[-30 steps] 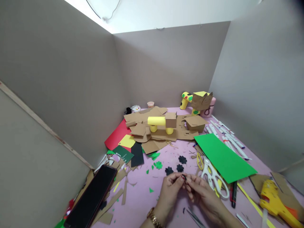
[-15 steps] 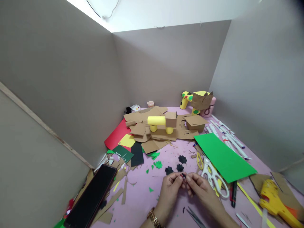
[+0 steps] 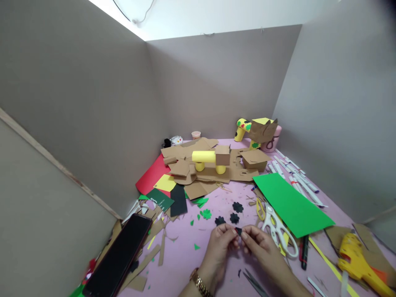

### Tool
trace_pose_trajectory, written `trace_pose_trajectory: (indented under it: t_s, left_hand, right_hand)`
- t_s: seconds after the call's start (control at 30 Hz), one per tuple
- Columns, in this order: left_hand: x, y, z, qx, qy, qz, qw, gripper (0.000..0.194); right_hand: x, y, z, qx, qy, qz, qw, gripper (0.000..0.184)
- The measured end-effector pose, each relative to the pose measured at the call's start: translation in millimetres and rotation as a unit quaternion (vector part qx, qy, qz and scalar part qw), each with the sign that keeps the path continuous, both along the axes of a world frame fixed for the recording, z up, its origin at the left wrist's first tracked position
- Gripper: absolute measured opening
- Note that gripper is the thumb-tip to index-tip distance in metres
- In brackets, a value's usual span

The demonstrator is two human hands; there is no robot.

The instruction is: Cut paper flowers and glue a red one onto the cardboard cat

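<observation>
- From here I see both hands held close together, low over the pinkish counter [image 3: 176, 258].
- The left hand [image 3: 220, 244] has thumb and forefinger pinched on a small black paper piece [image 3: 238, 232]; a gold-coloured watch [image 3: 201, 284] circles that wrist.
- The right hand [image 3: 262, 246] pinches the same piece at its other edge, so the paper sits between the two sets of fingertips.
- Three black flower cutouts [image 3: 237, 207] lie just beyond the fingers, with a green flower [image 3: 206, 214] to their left.
- Grey metal blades [image 3: 253, 281] rest on the counter, nearer the person than the fingertips.
- White-handled scissors [image 3: 284, 238] lie near the right hand, beside a large green sheet [image 3: 291, 203].
- Further right there's a yellow glue gun [image 3: 355, 258]; over on the left, a dark phone [image 3: 119, 255] lies among cardboard strips.
- Behind the cutouts, a yellow tube figure [image 3: 204, 156] with a cardboard box at its right end stands on flat cardboard.
</observation>
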State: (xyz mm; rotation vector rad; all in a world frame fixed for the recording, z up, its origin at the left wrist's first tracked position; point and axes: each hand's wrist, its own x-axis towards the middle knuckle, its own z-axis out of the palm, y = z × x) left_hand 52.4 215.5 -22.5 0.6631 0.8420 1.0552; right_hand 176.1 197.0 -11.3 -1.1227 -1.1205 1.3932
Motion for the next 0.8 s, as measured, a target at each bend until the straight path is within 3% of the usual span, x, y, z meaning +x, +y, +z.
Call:
trace_pose_trajectory:
  t_s: [0.27,0.8]
  left_hand:
    - [0.2,-1.3,1.9,-0.024,-0.051,-0.021,0.998,0.014]
    - [0.2,-0.3,5.8,-0.022,-0.059,-0.020,0.998,0.015]
  right_hand:
    - [-0.7,1.7,-3.0,-0.010,0.024,0.016,1.000,0.037]
    - [1.8,3.2,-6.8,-0.051,0.068,0.021,0.996,0.035]
